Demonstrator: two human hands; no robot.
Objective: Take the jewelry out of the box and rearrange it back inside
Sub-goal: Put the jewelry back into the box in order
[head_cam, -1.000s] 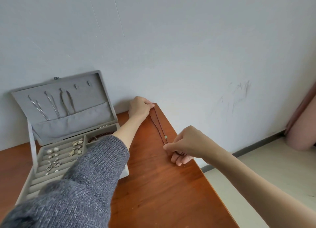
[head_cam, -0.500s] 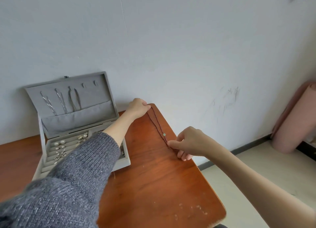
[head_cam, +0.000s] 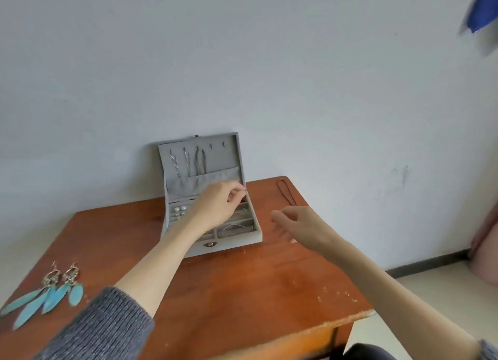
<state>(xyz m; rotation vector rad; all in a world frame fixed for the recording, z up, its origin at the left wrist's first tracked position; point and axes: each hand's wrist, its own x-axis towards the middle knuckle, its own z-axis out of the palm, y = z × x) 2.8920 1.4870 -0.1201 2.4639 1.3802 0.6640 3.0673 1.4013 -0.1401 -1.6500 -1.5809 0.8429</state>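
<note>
The grey jewelry box point(head_cam: 229, 241) stands open at the back of the worktop point(head_cam: 242, 287), lid upright against the wall, clasp toward the person. The left hand point(head_cam: 218, 207) reaches into its rear compartments, fingers curled; what its grip holds I cannot tell. The right hand point(head_cam: 299, 224) hovers relaxed at 3 o'clock from the box. A dark cord necklace point(head_cam: 287, 192) lies at 1 o'clock, long axis running near-to-far. 2 blue feather earrings point(head_cam: 45, 295) lie at 8 o'clock.

I see a grey box point(head_cam: 231, 241) on a reddish-brown table point(head_cam: 242, 284), turquoise earrings point(head_cam: 45, 295) left of the box
</note>
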